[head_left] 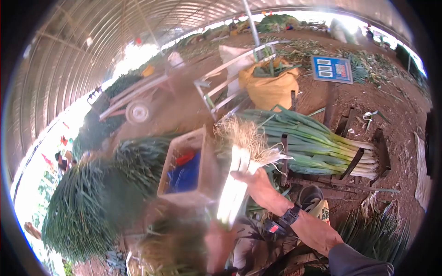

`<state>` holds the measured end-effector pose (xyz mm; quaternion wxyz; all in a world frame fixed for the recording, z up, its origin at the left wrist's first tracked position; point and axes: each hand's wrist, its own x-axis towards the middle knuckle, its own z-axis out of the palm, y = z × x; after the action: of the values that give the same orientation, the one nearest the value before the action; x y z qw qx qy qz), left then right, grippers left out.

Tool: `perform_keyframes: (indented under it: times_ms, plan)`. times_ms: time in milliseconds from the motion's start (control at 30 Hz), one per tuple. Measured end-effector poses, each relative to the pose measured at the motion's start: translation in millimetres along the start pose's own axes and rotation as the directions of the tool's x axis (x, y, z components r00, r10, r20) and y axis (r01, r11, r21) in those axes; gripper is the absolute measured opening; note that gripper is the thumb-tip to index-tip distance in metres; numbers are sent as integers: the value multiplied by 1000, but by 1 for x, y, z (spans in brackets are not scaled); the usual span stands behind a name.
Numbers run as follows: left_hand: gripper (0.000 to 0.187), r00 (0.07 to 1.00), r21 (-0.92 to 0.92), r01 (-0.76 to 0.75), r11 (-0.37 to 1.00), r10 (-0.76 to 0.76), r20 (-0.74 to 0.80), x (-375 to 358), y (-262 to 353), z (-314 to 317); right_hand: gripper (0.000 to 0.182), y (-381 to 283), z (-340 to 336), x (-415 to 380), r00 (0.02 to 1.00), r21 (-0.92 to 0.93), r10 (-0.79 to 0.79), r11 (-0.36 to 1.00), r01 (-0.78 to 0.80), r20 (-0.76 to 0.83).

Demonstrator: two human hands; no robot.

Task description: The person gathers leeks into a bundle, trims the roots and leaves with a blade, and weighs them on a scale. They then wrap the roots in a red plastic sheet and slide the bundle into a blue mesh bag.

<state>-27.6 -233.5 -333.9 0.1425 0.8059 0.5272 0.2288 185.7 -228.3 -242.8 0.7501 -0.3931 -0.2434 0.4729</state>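
Observation:
A bundle of white-stemmed scallions (234,186) stands in front of me, its pale, hairy roots (244,135) pointing up. My right hand (258,184) comes in from the right, with a watch on its wrist, and closes round the stems just below the roots. My left hand (220,239) is at the lower end of the white stems, smeared by motion, its fingers not distinct. Beyond my right hand, a pile of long green scallions (317,147) lies in a dark metal rack (381,152), root ends to the right.
A plastic crate (205,158) with blue and red things inside is left of the bundle. Large green heaps (78,207) lie at the left. Farther off are a wheeled cart (138,112), a yellow sack (271,87) and a blue scale display (332,69).

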Motion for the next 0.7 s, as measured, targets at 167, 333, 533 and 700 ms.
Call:
perform_keyframes:
  times_ms: [167,333,533,700]
  plan:
    - [62,991,201,-123,972,110,72,29,3,-30,64,38,-55,-37,887,-886,56,110,452,459]
    - [73,825,449,-566,692,474,309,59,-28,-22,66,-7,-44,-35,435,-314,-20,-721,618,900]
    - [62,821,460,-553,694,360,443,106,95,-82,29,-93,-99,-8,711,-559,-102,-699,446,695]
    - [57,521,506,-807,306,772,364,159,241,-91,19,-189,-177,-16,604,-624,-386,-741,248,698]
